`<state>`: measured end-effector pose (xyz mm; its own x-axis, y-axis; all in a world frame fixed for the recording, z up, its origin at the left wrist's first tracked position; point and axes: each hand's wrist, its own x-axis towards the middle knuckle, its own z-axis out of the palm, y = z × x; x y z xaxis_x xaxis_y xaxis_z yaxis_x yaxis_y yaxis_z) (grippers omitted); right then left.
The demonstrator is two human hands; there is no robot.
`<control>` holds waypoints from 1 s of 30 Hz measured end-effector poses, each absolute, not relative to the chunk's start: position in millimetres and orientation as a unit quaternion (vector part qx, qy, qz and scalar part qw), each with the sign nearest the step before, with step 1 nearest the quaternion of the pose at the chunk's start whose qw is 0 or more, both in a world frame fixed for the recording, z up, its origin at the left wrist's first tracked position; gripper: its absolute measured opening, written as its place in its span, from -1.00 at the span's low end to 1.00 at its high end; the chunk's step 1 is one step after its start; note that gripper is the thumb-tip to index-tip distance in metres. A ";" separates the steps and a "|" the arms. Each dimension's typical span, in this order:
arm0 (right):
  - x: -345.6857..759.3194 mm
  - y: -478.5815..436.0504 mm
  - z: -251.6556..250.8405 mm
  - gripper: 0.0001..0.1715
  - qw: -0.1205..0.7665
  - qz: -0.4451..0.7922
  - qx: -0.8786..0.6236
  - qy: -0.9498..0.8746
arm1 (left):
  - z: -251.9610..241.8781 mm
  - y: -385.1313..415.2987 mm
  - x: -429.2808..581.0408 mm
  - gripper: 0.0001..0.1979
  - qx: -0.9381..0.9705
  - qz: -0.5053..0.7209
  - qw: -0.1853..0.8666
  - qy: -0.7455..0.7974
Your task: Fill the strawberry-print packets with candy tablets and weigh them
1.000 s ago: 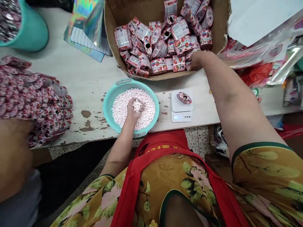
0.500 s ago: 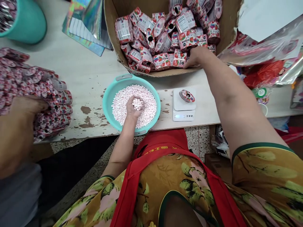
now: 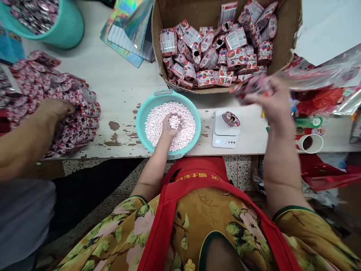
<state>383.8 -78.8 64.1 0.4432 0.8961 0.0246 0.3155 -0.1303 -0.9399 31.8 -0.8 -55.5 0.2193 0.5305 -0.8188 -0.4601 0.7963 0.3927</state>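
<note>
My left hand (image 3: 170, 127) is cupped around a handful of small pale pink candies, palm up, inside a turquoise basin (image 3: 141, 130). More of the same candies (image 3: 158, 120) fill the basin around it. Over the table's right part, my right hand (image 3: 275, 96) grips a red-and-pink strawberry-printed container (image 3: 254, 89), both smeared by motion; whether it is one container or more I cannot tell. A small oval container (image 3: 231, 119) with a hole in its top lies on the white digital scale (image 3: 225, 141), between basin and right hand.
A cardboard box (image 3: 156, 45) of similar containers stands at the back. At left, another person's hand (image 3: 58, 109) touches a large pile of containers (image 3: 81, 92). Nearby are a turquoise bucket (image 3: 72, 24), shiny sheets (image 3: 124, 49) and a paper cup (image 3: 316, 143) at right.
My right hand has come out of the cardboard box toward me and right, carrying the strawberry-printed container. My left hand stays in the basin with its candies. The view has shifted slightly left.
</note>
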 end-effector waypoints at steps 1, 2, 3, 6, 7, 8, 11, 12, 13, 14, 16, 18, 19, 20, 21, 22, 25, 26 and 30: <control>354.1 -94.7 55.6 -0.52 0.511 0.351 -0.670 -0.408 | -52.0 0.3 31.9 -0.74 0.026 0.309 0.783 0.539; 324.1 -107.8 44.4 -0.51 0.524 0.398 -0.649 -0.381 | -47.4 1.6 31.5 -0.74 0.025 0.306 0.789 0.532; 295.6 -118.1 31.8 -0.49 0.530 0.449 -0.626 -0.354 | -41.6 2.8 30.5 -0.73 0.033 0.309 0.797 0.519; 228.7 -132.8 -3.8 -0.40 0.547 0.495 -0.603 -0.303 | -17.2 4.4 26.5 -0.66 0.090 0.331 0.809 0.477; 213.5 -133.2 -12.0 -0.39 0.543 0.492 -0.606 -0.310 | -7.8 3.6 26.2 -0.64 0.116 0.343 0.807 0.467; 201.2 -132.0 -17.9 -0.39 0.533 0.485 -0.612 -0.326 | 1.5 2.0 27.0 -0.62 0.141 0.358 0.802 0.458; 176.3 -122.1 -22.3 -0.45 0.505 0.454 -0.630 -0.377 | 22.0 -7.2 36.2 -0.60 0.207 0.410 0.774 0.435; 170.3 -118.1 -20.5 -0.47 0.499 0.442 -0.634 -0.391 | 25.0 -11.2 40.7 -0.60 0.225 0.428 0.762 0.431; 165.0 -114.3 -18.0 -0.49 0.492 0.429 -0.638 -0.408 | 26.1 -15.1 45.3 -0.61 0.241 0.444 0.748 0.431; 160.1 -110.9 -15.1 -0.51 0.483 0.415 -0.643 -0.425 | 25.4 -18.6 49.3 -0.63 0.255 0.458 0.733 0.434; 151.7 -105.3 -10.0 -0.52 0.453 0.392 -0.659 -0.455 | 20.5 -23.8 54.9 -0.65 0.273 0.478 0.705 0.447; 144.7 -101.2 -7.7 -0.51 0.421 0.382 -0.675 -0.471 | 13.8 -25.6 57.1 -0.68 0.278 0.490 0.687 0.460; 141.7 -99.6 -7.7 -0.51 0.407 0.384 -0.681 -0.473 | 10.5 -25.2 57.3 -0.68 0.278 0.497 0.679 0.464; 139.1 -98.0 -8.3 -0.51 0.393 0.388 -0.687 -0.472 | 7.5 -24.2 57.4 -0.69 0.279 0.505 0.670 0.467; 137.0 -96.6 -9.2 -0.52 0.381 0.392 -0.692 -0.472 | 5.0 -22.8 57.4 -0.68 0.281 0.511 0.663 0.469; 135.4 -95.2 -10.2 -0.52 0.372 0.393 -0.697 -0.471 | 2.9 -21.2 57.4 -0.67 0.283 0.517 0.657 0.471; 133.4 -91.5 -11.0 -0.52 0.360 0.377 -0.716 -0.464 | -0.9 -16.9 57.9 -0.63 0.284 0.518 0.647 0.481; 133.2 -90.4 -10.4 -0.53 0.359 0.366 -0.723 -0.463 | -1.5 -15.9 58.1 -0.62 0.288 0.514 0.647 0.484; 131.6 -86.6 -6.7 -0.60 0.345 0.340 -0.741 -0.465 | -1.9 -12.4 58.1 -0.63 0.307 0.518 0.634 0.486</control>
<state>131.6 -86.6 -6.7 0.3363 0.9237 -0.1836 0.4542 -0.3299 -0.8276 58.1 -12.4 -1.9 -0.0085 0.9547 -0.2973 -0.3587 0.2746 0.8922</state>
